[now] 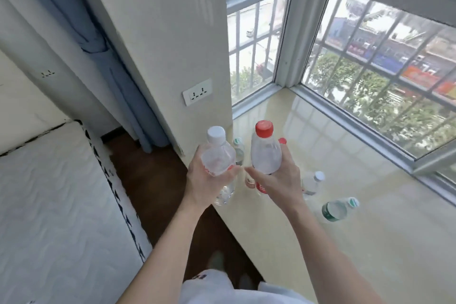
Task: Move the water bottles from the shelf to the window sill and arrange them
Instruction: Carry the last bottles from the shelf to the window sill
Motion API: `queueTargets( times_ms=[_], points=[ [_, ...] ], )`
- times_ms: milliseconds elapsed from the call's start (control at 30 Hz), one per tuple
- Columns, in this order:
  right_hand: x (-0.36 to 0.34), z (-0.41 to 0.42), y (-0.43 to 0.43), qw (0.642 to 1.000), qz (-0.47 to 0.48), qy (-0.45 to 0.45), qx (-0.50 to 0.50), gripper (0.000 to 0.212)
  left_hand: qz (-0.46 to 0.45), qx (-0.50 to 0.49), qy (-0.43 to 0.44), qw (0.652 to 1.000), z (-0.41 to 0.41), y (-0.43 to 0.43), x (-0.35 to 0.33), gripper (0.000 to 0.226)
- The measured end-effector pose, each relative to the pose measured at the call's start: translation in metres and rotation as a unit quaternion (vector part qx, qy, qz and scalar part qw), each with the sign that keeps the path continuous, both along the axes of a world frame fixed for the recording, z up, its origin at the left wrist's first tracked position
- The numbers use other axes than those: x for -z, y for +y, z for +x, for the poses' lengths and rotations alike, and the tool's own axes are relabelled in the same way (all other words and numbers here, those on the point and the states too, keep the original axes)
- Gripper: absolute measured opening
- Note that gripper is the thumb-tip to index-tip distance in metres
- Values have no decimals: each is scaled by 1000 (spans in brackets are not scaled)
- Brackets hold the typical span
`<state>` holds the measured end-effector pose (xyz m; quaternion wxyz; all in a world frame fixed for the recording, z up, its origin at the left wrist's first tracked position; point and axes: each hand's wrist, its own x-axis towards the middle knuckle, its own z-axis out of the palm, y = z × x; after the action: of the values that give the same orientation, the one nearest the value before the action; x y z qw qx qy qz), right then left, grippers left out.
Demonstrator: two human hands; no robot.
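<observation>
Left hand (204,181) gripping white-capped bottle (217,153), right hand (280,180) red-capped bottle (265,149), four-plus on sill (345,145)

Daylight comes through a barred corner window (370,69). A cream wall (160,32) carries a white socket (197,92). Beside it hangs a blue curtain (98,39), above dark wooden floor (153,180); a white mattress (61,192) lies at left.

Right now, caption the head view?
Left hand holds a white-capped bottle, right hand a red-capped bottle, near other bottles on the window sill.
</observation>
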<state>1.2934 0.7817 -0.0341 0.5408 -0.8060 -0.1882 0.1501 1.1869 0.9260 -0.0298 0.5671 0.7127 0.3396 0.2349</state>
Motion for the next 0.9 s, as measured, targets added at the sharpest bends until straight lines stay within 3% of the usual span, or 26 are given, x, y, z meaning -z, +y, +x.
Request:
queueTargets(
  times_ms=[367,500,733,900],
  points=[
    [9,15,-66,956,-4,61,286,54,-37,255,46,965,90,-18,24,49],
    [28,-2,-87,927,1,77,368,55,-66,335,63,938,102,-37,43,59],
    [92,-31,-113,900,-24,84,427,58,-80,402,116,905,102,-77,96,53],
    [155,-39,-122,885,-40,71,458,69,-87,393,132,906,108,-89,154,56]
  ],
)
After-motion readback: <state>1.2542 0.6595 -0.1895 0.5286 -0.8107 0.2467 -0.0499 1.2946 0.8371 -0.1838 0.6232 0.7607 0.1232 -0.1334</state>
